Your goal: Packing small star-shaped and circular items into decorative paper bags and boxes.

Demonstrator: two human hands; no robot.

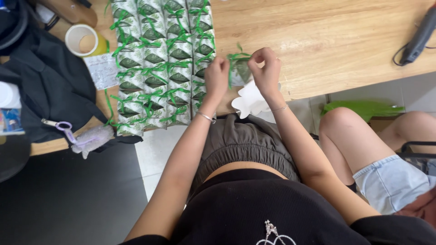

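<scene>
At the table's near edge, the left hand (216,75) and right hand (267,69) pinch the green ribbon (237,57) of a small packet (240,72), and an uneven tug could slip the bow or drop it off the edge.

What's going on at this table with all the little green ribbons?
A person seated at a wooden table is working with both hands on one small packet at the table's edge. The left hand and right hand pinch a green ribbon at the packet's top. To the left, many similar packets tied with green ribbon lie in neat rows. A white paper piece sits under the hands. Another person's knees show on the right.
</scene>
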